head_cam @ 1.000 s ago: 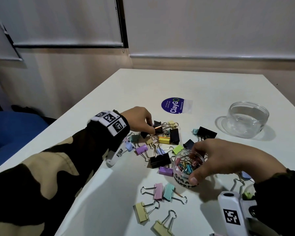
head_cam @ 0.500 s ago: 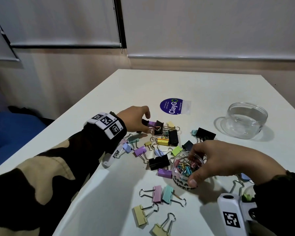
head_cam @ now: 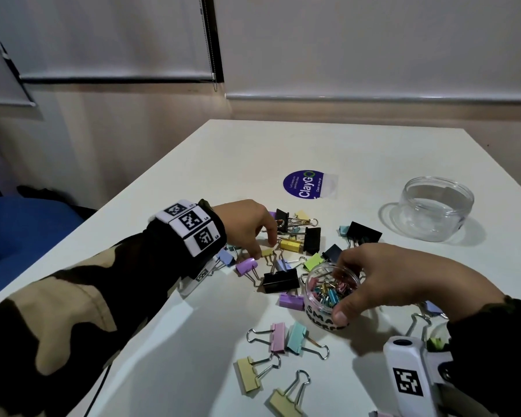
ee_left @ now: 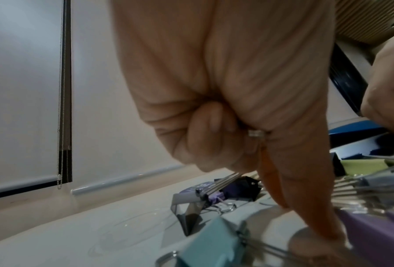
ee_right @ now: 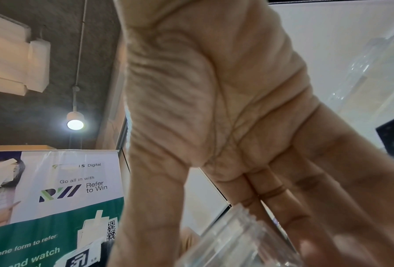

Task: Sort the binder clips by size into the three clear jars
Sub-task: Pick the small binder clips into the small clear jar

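Loose binder clips (head_cam: 280,281) of several sizes and colours lie in a pile mid-table. My right hand (head_cam: 342,288) grips the small clear jar (head_cam: 328,314), thumb on its near wall and fingers over the far rim; the jar holds many tiny coloured clips. In the right wrist view only the jar's rim (ee_right: 237,243) shows under the fingers. My left hand (head_cam: 263,249) reaches down into the pile at a small yellow clip (head_cam: 266,251). In the left wrist view its curled fingers hold a small silvery clip (ee_left: 255,133) against the palm, and one straight finger (ee_left: 305,207) touches the table.
A large clear jar (head_cam: 436,209) stands empty at the far right. A blue ClayGo sticker (head_cam: 303,185) lies beyond the pile. Several pastel clips (head_cam: 297,338) lie near me. Part of another jar with a green clip (head_cam: 433,344) shows behind my right wrist.
My left hand has come back toward me from the black clip at the pile's far side to the small yellow clip. My right hand stays on the small jar.
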Tool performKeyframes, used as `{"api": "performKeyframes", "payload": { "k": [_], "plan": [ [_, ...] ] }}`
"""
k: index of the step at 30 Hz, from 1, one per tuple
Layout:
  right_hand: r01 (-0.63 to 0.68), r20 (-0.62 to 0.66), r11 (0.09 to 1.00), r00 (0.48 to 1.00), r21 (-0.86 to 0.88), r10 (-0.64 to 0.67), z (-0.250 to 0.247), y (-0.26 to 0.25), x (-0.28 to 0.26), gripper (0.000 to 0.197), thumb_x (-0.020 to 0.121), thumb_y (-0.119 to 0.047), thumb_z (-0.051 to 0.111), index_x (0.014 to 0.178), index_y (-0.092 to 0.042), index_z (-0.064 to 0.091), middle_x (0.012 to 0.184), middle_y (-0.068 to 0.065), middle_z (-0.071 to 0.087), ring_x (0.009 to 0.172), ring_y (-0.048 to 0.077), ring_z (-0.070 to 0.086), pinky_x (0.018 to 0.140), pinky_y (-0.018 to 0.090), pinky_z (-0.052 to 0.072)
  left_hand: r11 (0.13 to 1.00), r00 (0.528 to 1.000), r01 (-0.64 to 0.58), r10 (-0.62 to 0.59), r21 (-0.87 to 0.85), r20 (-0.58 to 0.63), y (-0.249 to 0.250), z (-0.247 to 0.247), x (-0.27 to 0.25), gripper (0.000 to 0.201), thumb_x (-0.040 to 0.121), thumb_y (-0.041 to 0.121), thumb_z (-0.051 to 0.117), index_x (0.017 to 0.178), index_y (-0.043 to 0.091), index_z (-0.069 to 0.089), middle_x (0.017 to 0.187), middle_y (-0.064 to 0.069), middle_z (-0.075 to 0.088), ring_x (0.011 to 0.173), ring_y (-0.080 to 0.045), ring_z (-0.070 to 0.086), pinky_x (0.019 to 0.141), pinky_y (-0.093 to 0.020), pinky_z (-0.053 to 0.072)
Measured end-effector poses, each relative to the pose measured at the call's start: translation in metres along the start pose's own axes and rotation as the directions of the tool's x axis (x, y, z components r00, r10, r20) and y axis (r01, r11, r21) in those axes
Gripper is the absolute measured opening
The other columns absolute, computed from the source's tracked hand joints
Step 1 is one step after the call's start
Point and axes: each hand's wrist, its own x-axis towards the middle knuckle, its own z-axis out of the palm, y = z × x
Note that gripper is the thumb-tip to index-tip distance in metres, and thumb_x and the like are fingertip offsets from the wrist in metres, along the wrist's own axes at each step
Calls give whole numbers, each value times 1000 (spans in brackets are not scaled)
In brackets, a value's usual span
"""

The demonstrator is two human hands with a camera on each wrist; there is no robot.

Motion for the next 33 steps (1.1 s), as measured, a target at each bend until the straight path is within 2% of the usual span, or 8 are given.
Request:
{"api": "performKeyframes", "payload": {
  "k": [4,14,18,20,23,25,28,33],
  "plan": [
    [-3,2,1000,1000,-2,3,0,0,1,65,54,-52,88,108,-26,62,98,-10,66,89,8,63,82,31,54,998,1000,-15,16,-64,3,-1,3,-2,36,73,25,81,106,33,68,61,9,47,54,-3,45,53,-20,34],
    [0,-3,1000,1000,-15,0,0,0,0,69,53,-54,87,111,-27,62,102,-10,65,92,8,62,87,33,53,996,999,48,-50,-79,-14,-6,7,-1,21,75,29,79,92,21,69,61,11,49,54,-4,48,52,-20,35],
    [4,-3,1000,1000,-20,-4,1,1,1,70,53,-55,87,111,-27,62,102,-10,65,92,8,62,87,33,53,990,995,98,-98,-100,2,-8,13,-1,17,80,20,71,73,19,56,64,8,53,57,-5,48,52,-20,38],
    [7,-1,1000,1000,-17,-7,1,1,1,69,53,-55,87,111,-27,62,101,-11,65,92,8,62,87,33,53,985,995,104,-104,-139,12,-8,14,0,19,84,16,63,71,17,49,67,4,54,60,-9,50,53,-21,39],
    [8,-6,1000,1000,-17,-8,1,2,2,67,53,-54,87,109,-26,62,100,-9,66,91,9,63,86,33,53,975,993,95,-107,-202,-51,-6,8,2,22,87,15,56,72,19,41,69,3,48,59,-12,40,54,-24,33],
    [10,-7,1000,1000,-21,-10,1,3,3,69,51,-56,87,108,-26,62,100,-9,65,92,10,63,86,35,53,948,990,108,-131,-300,-57,-2,2,3,20,89,15,54,74,19,41,70,2,48,57,-12,39,52,-22,35],
    [15,-4,1000,1000,-16,-15,2,4,4,69,51,-56,87,108,-27,62,100,-9,65,91,9,62,86,34,53,875,986,120,-159,-470,-45,3,-4,5,16,91,13,53,78,15,42,78,-3,63,57,-15,45,44,-21,39],
    [23,-2,1000,1000,12,-23,2,7,5,66,49,-56,87,104,-28,62,95,-10,67,86,7,63,81,31,54,700,987,63,-150,-711,-60,7,-9,9,14,92,11,59,88,11,46,76,-3,73,48,-18,40,43,-24,33]
  ]
}}
